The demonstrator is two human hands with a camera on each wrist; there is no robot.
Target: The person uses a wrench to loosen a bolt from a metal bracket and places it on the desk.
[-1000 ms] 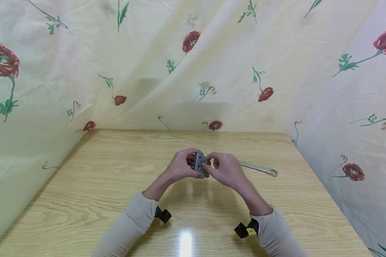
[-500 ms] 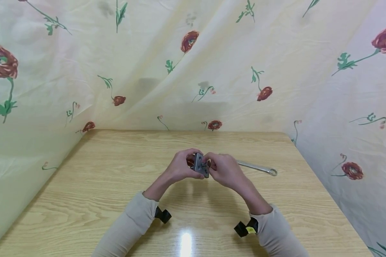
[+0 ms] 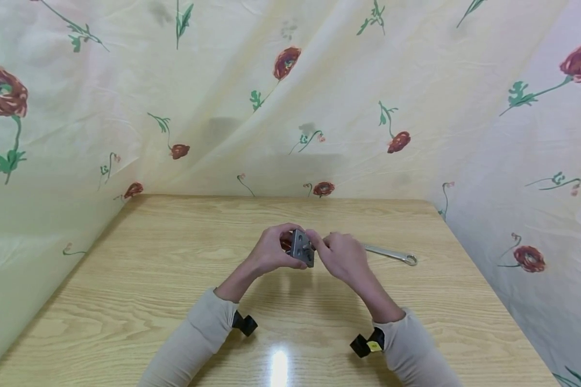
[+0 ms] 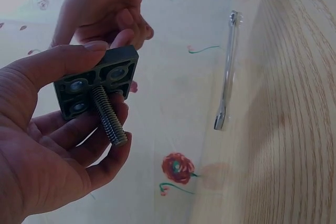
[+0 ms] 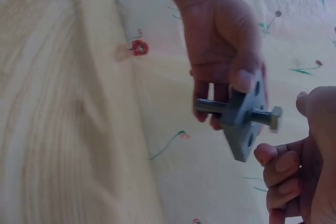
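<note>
In my left hand (image 3: pixel 271 250) I hold a grey square plate (image 3: pixel 298 244) by its edges, between thumb and fingers. Holes and ribs show on its underside in the left wrist view. A hex bolt passes through the plate; its threaded shank (image 4: pixel 109 116) sticks out on the palm side, close to my left fingers. On the other side, the hex head (image 5: pixel 275 119) stands clear of the plate face. My right hand (image 3: pixel 345 258) is beside that head, fingers bent, thumb apart from them. In the right wrist view it looks separate from the bolt.
A combination wrench (image 3: pixel 391 254) lies on the wood-grain table (image 3: pixel 174 231), to the right of and behind my right hand. Flower-printed cloth (image 3: pixel 222 107) walls the table at the back and both sides. A black wrist camera (image 3: pixel 244 323) sits on each wrist.
My right fingers were at the bolt on the plate; now they have drawn off a little and spread from it. My left hand and the plate stay nearly still.
</note>
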